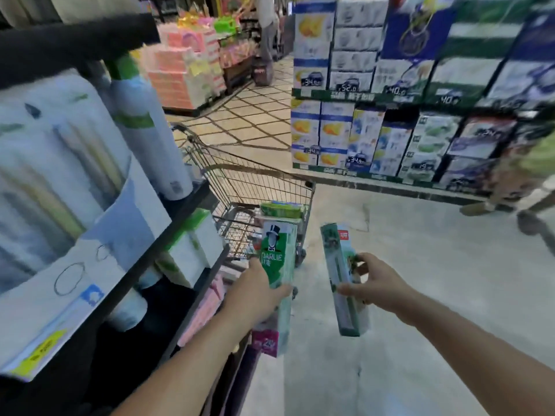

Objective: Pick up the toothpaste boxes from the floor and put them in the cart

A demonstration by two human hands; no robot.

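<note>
A long green-and-white cardboard toothpaste box (277, 265), printed with a top-hatted figure, stands nearly upright in the grip of the left hand (255, 292); fingers curl round its middle, so the box extends above and below the hand. A second, narrower green toothpaste box (341, 280) with a red corner tag is held in the right hand (375, 283), thumb and fingers pinching its mid-length, the box tilted slightly. Both boxes are off the floor, just short of the wire shopping cart (255, 181). Inside the cart, at its near end, lies a green packet (280, 209). Left of the cart stands a dark shelf unit (168, 229) carrying white packages. Right of the cart is pale floor (435, 265).
</note>
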